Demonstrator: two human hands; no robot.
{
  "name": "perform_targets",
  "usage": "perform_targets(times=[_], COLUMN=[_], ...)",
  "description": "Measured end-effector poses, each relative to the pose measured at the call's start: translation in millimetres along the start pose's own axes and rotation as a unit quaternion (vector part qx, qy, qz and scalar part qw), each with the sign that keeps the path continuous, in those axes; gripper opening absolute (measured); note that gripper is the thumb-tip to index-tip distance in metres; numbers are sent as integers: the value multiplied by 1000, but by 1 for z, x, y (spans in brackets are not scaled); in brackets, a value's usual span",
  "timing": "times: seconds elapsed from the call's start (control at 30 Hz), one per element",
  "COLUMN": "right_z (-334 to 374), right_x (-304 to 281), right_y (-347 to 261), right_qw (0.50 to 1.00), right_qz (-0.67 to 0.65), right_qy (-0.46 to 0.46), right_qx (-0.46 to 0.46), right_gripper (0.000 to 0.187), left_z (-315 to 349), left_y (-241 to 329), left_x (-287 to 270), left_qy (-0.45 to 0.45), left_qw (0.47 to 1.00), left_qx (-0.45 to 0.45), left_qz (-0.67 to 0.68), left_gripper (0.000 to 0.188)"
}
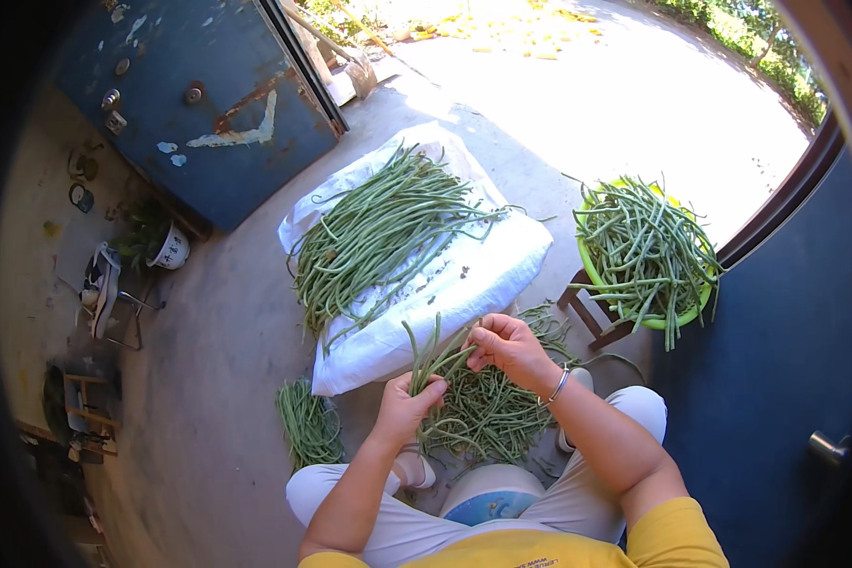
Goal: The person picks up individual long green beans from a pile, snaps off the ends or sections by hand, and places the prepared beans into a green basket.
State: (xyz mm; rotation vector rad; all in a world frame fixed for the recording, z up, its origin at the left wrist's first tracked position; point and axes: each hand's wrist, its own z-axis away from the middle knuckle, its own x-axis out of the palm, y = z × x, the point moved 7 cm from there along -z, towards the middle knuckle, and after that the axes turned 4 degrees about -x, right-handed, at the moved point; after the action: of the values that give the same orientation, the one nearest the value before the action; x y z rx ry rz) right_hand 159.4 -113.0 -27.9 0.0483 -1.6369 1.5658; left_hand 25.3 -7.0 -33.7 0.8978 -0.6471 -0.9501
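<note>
My left hand [409, 405] is closed around a small bunch of long green beans [429, 358], whose ends stick up above the thumb. Close by on the right, my right hand [509, 350] pinches at the end of a bean from that bunch, thumb against fingertips. Just beyond both hands, a white woven sack [506, 260] lies over a raised support and bears a large heap of long beans [388, 227]. Below my hands, between my feet, a loose pile of beans [492, 412] covers the floor.
A bundle of beans [308, 426] lies on the floor at the left. On the right, a lime-green basin [589, 263] heaped with beans stands on a brown wooden stool [604, 327]. Blue metal doors [218, 85] flank the sunlit doorway. A potted plant [168, 248] stands far left.
</note>
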Motion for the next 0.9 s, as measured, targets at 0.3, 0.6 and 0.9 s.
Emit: perform_targets(times=[0.3, 0.6, 0.9], right_z=[12, 26, 26], right_x=[-15, -10, -10], right_y=[-33, -32, -41], right_qw=[901, 736, 999], right_qz=[424, 660, 6], right_qy=[7, -91, 11], right_qx=[-95, -118, -37], right_gripper=[18, 21, 24], left_z=[5, 13, 3], left_y=[19, 38, 26], left_x=[-12, -8, 4], left_qy=[89, 86, -91], left_qw=[984, 951, 989], left_qx=[108, 168, 45], left_qz=[-107, -246, -112], left_gripper=[9, 14, 18])
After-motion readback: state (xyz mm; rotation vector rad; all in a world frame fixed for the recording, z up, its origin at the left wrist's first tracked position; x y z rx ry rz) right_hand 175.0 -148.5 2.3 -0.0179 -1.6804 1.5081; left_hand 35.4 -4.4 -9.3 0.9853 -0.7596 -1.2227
